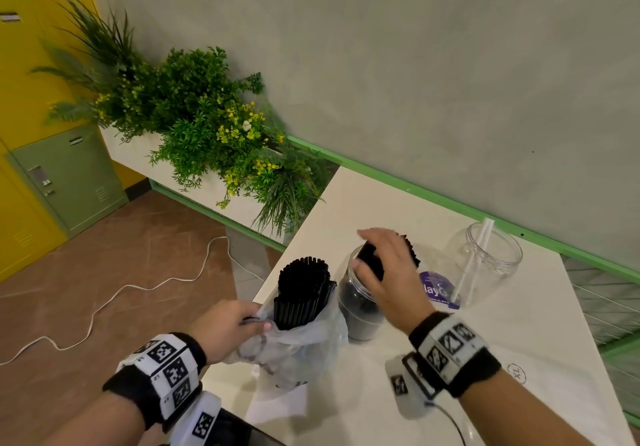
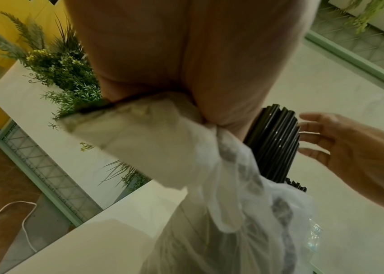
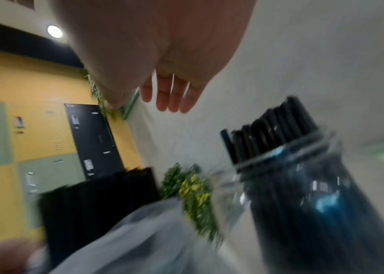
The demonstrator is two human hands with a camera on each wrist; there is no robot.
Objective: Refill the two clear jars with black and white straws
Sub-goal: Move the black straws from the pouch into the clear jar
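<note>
A thin plastic bag (image 1: 304, 345) stands on the white table (image 1: 519, 335) with a thick bundle of black straws (image 1: 303, 290) sticking out of it. My left hand (image 1: 230, 322) pinches the bag's rim on its left side (image 2: 219, 120). Right beside the bag stands a clear jar (image 1: 360, 310) packed with black straws (image 3: 275, 129). My right hand (image 1: 384, 265) hovers palm down over their tops, fingers (image 3: 169, 98) straight and holding nothing. The second clear jar (image 1: 491, 258) stands further right with one white straw (image 1: 476, 255) in it.
A purple label (image 1: 437, 290) shows between the two jars. A planter of green plants (image 1: 207, 127) borders the table's far left corner. A white cable (image 1: 138, 286) trails over the floor at left. A green rail (image 1: 433, 196) runs along the wall.
</note>
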